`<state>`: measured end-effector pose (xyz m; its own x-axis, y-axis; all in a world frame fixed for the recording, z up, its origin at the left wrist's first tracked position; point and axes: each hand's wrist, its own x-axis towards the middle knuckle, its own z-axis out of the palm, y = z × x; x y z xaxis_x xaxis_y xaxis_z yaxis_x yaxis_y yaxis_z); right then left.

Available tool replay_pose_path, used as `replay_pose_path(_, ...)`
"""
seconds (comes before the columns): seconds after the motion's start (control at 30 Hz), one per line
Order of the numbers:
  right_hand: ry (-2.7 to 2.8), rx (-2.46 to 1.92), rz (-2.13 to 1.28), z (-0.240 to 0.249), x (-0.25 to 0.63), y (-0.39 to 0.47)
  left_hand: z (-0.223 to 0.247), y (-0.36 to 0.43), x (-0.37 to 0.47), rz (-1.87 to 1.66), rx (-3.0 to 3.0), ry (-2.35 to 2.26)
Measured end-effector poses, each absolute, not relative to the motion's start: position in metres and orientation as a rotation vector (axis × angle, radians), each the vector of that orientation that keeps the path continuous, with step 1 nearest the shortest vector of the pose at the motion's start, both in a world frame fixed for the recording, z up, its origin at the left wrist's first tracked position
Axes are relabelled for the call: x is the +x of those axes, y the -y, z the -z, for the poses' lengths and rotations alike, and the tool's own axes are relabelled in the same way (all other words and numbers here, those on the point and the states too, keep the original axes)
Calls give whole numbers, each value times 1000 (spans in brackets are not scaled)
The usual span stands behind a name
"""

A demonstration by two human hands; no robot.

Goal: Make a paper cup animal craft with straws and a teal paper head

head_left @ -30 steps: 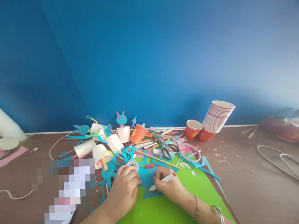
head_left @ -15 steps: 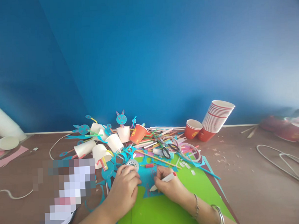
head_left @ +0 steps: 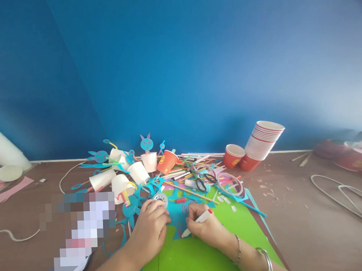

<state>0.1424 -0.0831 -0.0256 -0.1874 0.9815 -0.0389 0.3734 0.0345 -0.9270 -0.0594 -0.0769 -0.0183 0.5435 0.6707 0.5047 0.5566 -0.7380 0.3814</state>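
Note:
A white marker with a red end (head_left: pixel 204 216) is pinched in my right hand (head_left: pixel 207 226), its tip down near the lower edge of a piece of blue paper (head_left: pixel 175 211). Red outlines are drawn on this paper, partly hidden by the right hand. My left hand (head_left: pixel 153 224) rests on the paper's left side, fingers laid over it and slightly bent. Just beyond those fingers is a roll of clear tape (head_left: pixel 160 199). A red marker cap (head_left: pixel 180 200) lies at the top of the paper. Under everything is a green sheet (head_left: pixel 198 258).
Scissors (head_left: pixel 201 184), sticks and blue scraps lie heaped behind the paper. White cups (head_left: pixel 137 172) with blue cut-outs stand or lie at the left. A leaning stack of paper cups (head_left: pixel 262 142) is at the back right. A phone (head_left: pixel 84 263), partly blurred out, lies left.
The marker tip has moved slightly down, toward the lower edge of the blue paper, as my right hand shifts a little. My left hand stays in place.

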Motion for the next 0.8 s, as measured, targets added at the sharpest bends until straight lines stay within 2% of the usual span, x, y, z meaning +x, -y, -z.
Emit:
replay_pose_path(0.23,1500,-1444,-1149,28,140,81,20,75,-59,-965,2597,-1043)
replay_pose_path(0.8,1553,-1413,-1199,24,141,83,16,77,-59,-956,2619,-1048)
